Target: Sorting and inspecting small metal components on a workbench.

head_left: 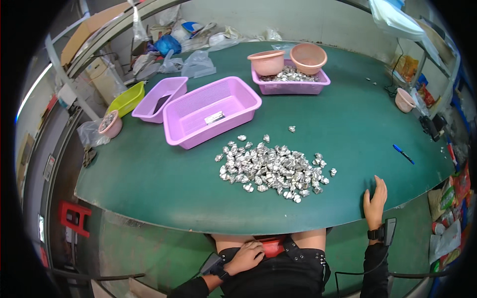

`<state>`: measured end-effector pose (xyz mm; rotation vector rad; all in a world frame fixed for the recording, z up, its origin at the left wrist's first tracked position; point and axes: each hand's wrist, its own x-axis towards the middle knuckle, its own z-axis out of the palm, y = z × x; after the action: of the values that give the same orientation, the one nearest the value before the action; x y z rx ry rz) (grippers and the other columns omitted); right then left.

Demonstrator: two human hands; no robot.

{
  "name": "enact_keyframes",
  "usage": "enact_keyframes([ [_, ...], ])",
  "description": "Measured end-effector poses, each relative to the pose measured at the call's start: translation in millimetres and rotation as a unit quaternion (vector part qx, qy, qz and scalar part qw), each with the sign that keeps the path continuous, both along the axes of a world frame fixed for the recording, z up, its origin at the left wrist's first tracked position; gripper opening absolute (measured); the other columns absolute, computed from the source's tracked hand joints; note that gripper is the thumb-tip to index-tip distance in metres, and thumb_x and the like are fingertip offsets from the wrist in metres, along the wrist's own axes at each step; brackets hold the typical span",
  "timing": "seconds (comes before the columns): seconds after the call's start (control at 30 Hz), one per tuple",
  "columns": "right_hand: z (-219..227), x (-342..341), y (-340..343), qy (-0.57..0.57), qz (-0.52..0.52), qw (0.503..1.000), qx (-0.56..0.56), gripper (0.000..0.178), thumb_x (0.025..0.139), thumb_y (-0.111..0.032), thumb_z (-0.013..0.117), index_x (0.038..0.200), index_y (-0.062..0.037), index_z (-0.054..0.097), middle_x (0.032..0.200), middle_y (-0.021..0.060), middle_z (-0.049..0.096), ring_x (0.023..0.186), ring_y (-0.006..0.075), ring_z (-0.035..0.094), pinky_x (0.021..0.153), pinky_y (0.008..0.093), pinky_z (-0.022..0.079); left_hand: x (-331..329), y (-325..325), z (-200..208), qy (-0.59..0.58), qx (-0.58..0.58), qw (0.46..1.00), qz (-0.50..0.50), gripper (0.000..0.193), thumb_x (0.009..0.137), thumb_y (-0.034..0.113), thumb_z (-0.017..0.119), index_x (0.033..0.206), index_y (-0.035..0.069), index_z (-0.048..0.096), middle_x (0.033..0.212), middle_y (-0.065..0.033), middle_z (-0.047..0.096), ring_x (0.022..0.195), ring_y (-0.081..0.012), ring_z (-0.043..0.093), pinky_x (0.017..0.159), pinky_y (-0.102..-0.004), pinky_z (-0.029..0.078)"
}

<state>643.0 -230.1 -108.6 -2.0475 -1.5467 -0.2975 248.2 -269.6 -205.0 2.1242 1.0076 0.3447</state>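
A loose heap of small shiny silver metal pieces [271,166] lies on the green table [139,174] in front of me. My right hand [376,201] rests by the table's near right edge, to the right of the heap and apart from it. Its fingers are stretched out, the thumb stands away, and nothing is in it. Below the table edge, my left hand [246,257] lies on my lap with its fingers laid flat, somewhat bent. No held thing shows there.
Beyond the heap stand a large purple basket [186,141], a smaller purple basket [144,117] and a yellow-green one [131,99]. Farther back, a purple tray [290,89] holds metal pieces and two pink bowls [308,58]. A blue pen [403,154] lies at the right.
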Motion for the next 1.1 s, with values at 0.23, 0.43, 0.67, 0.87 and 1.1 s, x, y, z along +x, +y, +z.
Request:
enact_keyframes([
  [0.23, 32.2, -25.9, 0.4, 0.05, 0.037, 0.998, -0.009, 0.049, 0.076, -0.006, 0.05, 0.122, -0.0035, 0.034, 0.124, 0.015, 0.036, 0.119, 0.0315, 0.027, 0.098, 0.0405, 0.021, -60.7, -25.4, 112.6, -0.021, 0.044, 0.998, -0.041, 0.02, 0.07, 0.009, 0.059, 0.089, 0.005, 0.057, 0.092, -0.0099, 0.057, 0.09, -0.0303, 0.053, 0.078, -0.0369, 0.042],
  [0.43, 80.9, -57.5, 107.0, 0.182, 0.282, 0.94, -0.057, 0.047, 0.08, -0.017, 0.052, 0.123, -0.0061, 0.035, 0.125, 0.0148, 0.036, 0.119, 0.03, 0.028, 0.099, 0.0374, 0.022, -75.3, 117.6, 201.5, 0.09, 0.408, 0.887, 0.195, 0.046, 0.064, 0.01, 0.066, 0.106, 0.001, 0.048, 0.1, -0.0162, 0.051, 0.095, -0.0312, 0.048, 0.081, -0.0376, 0.038],
  [0.67, 44.6, -118.3, 248.8, 0.082, 0.343, 0.904, -0.24, 0.049, 0.077, -0.036, 0.054, 0.115, -0.0058, 0.045, 0.11, 0.0156, 0.049, 0.105, 0.028, 0.042, 0.091, 0.0355, 0.031, -72.0, 252.6, 176.8, 0.228, 0.408, 0.844, 0.264, 0.032, 0.069, 0.007, 0.058, 0.099, 0.003, 0.051, 0.089, -0.0141, 0.055, 0.084, -0.0312, 0.052, 0.073, -0.0391, 0.042],
  [0.87, 57.1, -170.6, 245.6, 0.286, 0.444, 0.729, -0.436, 0.044, 0.075, -0.03, 0.054, 0.112, -0.007, 0.046, 0.097, 0.0145, 0.053, 0.094, 0.0317, 0.045, 0.084, 0.0393, 0.035, -112.2, 217.5, 190.7, 0.202, 0.364, 0.867, 0.274, 0.02, 0.068, 0.0, 0.053, 0.087, 0.003, 0.056, 0.072, -0.0131, 0.056, 0.066, -0.0312, 0.054, 0.06, -0.037, 0.043],
  [1.1, 33.4, -193.0, 226.0, 0.092, 0.561, 0.782, -0.257, 0.036, 0.079, -0.024, 0.051, 0.108, -0.0024, 0.048, 0.103, 0.0144, 0.05, 0.098, 0.0336, 0.042, 0.087, 0.0394, 0.034, -101.7, 186.9, 210.0, 0.167, 0.372, 0.876, 0.256, 0.034, 0.065, 0.003, 0.061, 0.098, 0.004, 0.053, 0.099, -0.0136, 0.053, 0.093, -0.031, 0.05, 0.08, -0.0379, 0.038],
])
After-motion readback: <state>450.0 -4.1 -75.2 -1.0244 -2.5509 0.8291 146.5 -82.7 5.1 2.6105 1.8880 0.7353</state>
